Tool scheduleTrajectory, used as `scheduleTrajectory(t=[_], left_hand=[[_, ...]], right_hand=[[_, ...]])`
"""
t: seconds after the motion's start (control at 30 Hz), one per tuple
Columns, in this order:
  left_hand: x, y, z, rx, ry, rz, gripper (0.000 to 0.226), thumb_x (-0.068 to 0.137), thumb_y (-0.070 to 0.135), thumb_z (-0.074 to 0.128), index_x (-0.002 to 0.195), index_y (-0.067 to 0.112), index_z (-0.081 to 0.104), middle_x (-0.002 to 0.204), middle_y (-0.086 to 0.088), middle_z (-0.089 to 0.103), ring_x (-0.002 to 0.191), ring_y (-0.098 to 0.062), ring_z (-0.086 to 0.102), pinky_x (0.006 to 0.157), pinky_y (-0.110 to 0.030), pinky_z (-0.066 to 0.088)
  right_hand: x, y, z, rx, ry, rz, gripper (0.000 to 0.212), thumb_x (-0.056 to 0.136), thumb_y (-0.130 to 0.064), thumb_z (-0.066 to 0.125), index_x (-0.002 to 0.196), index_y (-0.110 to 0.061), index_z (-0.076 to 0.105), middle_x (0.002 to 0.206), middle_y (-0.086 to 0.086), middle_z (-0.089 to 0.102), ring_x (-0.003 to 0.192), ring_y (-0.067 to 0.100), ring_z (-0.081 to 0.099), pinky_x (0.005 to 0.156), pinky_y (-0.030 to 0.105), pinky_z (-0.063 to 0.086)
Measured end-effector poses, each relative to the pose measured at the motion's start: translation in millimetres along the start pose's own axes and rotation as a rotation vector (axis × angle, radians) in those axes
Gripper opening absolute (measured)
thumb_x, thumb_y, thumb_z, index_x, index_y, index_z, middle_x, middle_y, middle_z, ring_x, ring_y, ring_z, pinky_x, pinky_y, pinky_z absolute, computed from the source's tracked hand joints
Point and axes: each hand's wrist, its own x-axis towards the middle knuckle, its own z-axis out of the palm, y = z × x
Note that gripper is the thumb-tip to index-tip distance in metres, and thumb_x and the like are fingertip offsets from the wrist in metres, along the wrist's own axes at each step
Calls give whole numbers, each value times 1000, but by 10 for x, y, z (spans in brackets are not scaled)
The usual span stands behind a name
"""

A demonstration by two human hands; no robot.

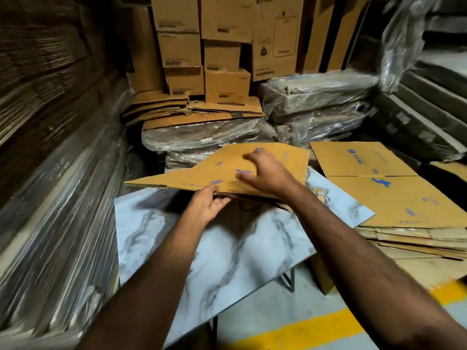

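Observation:
A flattened brown cardboard box (202,173) with blue print hangs tilted above the far end of a marble-patterned table (240,248). My left hand (207,205) grips its near edge, thumb on top and fingers underneath. My right hand (265,173) lies over the top face with fingers spread and straight; it is blurred. A stack of similar flattened boxes (394,198) lies to the right, level with the table.
Plastic-wrapped bundles of cardboard (202,137) and stacked brown cartons (227,54) fill the back. A tall wrapped stack (50,198) walls the left side. More wrapped bundles (316,102) rise at the right. A yellow floor line (316,327) runs below the table.

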Motion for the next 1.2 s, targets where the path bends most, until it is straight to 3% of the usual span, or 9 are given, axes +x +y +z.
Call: scheduleTrajectory(t=[0.1, 0.3, 0.4, 0.6, 0.73, 0.83, 0.93, 1.03, 1.2], left_hand=[[-157, -47, 153, 21, -82, -77, 11, 99, 3, 44, 95, 1, 55, 66, -15, 68, 62, -25, 68, 66, -32, 59], [-160, 119, -167, -161, -98, -115, 34, 99, 30, 49, 120, 5, 43, 111, -23, 56, 109, -37, 61, 79, -43, 57], [19, 236, -456, -266, 5, -109, 31, 99, 32, 52, 113, 4, 51, 132, -26, 50, 119, -35, 55, 57, -33, 61], [48, 111, -178, -152, -21, -114, 15, 101, 10, 41, 101, -2, 51, 111, -35, 52, 118, -43, 55, 45, -18, 54], [-2, -88, 73, -202, -31, -141, 15, 100, 5, 38, 94, -3, 49, 119, -33, 51, 129, -49, 46, 44, -18, 53], [-33, -224, 148, -204, -19, -151, 15, 99, 4, 37, 93, -3, 50, 127, -33, 51, 130, -49, 45, 43, -17, 52], [-57, -377, 180, -193, -19, -163, 15, 98, 3, 37, 96, -3, 50, 121, -31, 55, 125, -46, 50, 43, -16, 52], [-75, -538, 244, -115, -16, -113, 12, 99, 7, 41, 96, 2, 51, 90, -24, 69, 94, -36, 66, 44, -18, 53], [115, -726, 141, -206, 128, 31, 11, 100, 15, 46, 110, 16, 52, 102, -11, 65, 85, -26, 64, 69, -39, 60]], right_hand=[[-126, -143, 194, -306, -389, 37, 73, 79, -48, 76, 132, -12, 42, 132, 11, 50, 122, 34, 49, 97, 43, 47], [-386, 151, 159, -457, -62, 82, 21, 95, -27, 56, 113, -30, 65, 105, 5, 70, 97, 29, 67, 68, 31, 43], [-492, 344, 47, -484, -128, 95, 28, 95, -23, 55, 118, -36, 64, 106, 0, 71, 96, 27, 67, 76, 33, 49], [-746, 386, 271, -536, 273, 19, 33, 76, -22, 79, 107, -18, 68, 109, 11, 62, 98, 32, 57, 78, 39, 44], [-1057, 343, 593, 204, 336, 423, 72, 89, -77, 34, 64, -13, 55, 62, 3, 58, 62, 24, 58, 52, 31, 39], [-943, 648, 590, 1154, 240, 878, 96, 67, -96, 33, 109, -17, 66, 95, 8, 69, 88, 28, 69, 76, 42, 60], [-749, 1041, 505, 1695, 409, 975, 64, 83, -75, 53, 114, -20, 62, 116, 7, 63, 106, 30, 63, 75, 44, 61], [-708, 1360, 459, 1659, 467, 1029, 14, 94, -22, 55, 105, -14, 58, 101, 8, 65, 88, 24, 64, 49, 30, 55], [-828, 2054, 277, 1390, 328, 932, 15, 91, -4, 56, 106, -1, 58, 76, 12, 61, 47, 17, 61, 40, 26, 50]])
